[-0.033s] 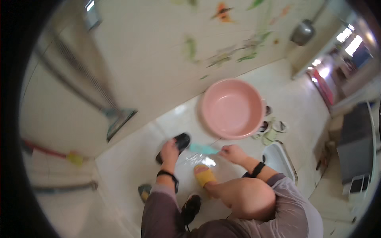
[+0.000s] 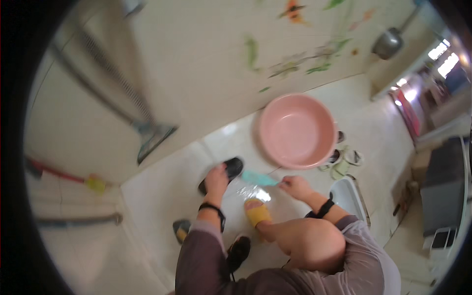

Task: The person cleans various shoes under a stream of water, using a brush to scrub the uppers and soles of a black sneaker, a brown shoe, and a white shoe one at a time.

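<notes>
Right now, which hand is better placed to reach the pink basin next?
Right, probably: the right hand sits nearer the pink basin, just below its rim in the picture, though it holds the teal tool. The left hand is farther off, holding the black slipper.

A person seen from their own head height wears a mauve-grey top (image 2: 366, 265), softly creased, pale along the right side and darker, almost plum, toward the left. The left sleeve (image 2: 196, 255) is dark mauve with a lighter edge at its opening; the right sleeve (image 2: 350, 223) is greyer with a darker mauve edge. The left hand (image 2: 216, 180) and right hand (image 2: 295, 187) are bare. A black wristband (image 2: 212, 210) circles the left wrist, and a second black band (image 2: 324, 209) circles the right. The visible knee (image 2: 322, 241) is bare. The right foot wears a yellow, open-toed slide (image 2: 258, 214) with a broad strap.
</notes>
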Action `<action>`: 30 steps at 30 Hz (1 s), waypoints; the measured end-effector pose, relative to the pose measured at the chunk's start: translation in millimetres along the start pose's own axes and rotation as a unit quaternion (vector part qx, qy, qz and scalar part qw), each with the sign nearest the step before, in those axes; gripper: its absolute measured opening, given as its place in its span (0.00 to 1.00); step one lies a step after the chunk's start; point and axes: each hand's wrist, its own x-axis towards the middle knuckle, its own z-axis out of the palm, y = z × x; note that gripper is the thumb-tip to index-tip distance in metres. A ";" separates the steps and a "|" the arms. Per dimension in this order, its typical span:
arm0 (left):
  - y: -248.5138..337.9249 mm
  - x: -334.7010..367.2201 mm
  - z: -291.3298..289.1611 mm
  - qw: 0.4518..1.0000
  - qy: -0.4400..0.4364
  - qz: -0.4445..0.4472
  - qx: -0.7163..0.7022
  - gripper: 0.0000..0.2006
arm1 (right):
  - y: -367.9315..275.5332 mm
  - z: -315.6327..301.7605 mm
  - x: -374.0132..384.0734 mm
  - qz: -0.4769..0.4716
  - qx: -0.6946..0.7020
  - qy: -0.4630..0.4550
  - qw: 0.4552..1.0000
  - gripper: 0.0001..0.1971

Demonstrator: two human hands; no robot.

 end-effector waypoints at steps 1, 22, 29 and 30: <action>12.7 9.0 -1.9 0.998 -0.031 -0.009 0.044 0.10 | 3.7 -0.7 0.4 -0.007 -0.005 0.024 1.000 0.17; -26.3 -60.0 -15.5 0.997 -0.029 -0.009 0.067 0.18 | -99.7 51.3 150.5 -0.279 -0.446 0.075 0.847 0.08; -30.9 -75.4 -22.8 0.984 -0.130 -0.064 0.103 0.46 | -91.3 77.7 192.2 -0.182 -0.291 -0.020 0.939 0.08; -32.1 -73.2 -19.6 0.984 -0.132 -0.063 0.099 0.46 | -90.7 109.0 188.9 -0.238 -0.318 -0.015 0.918 0.09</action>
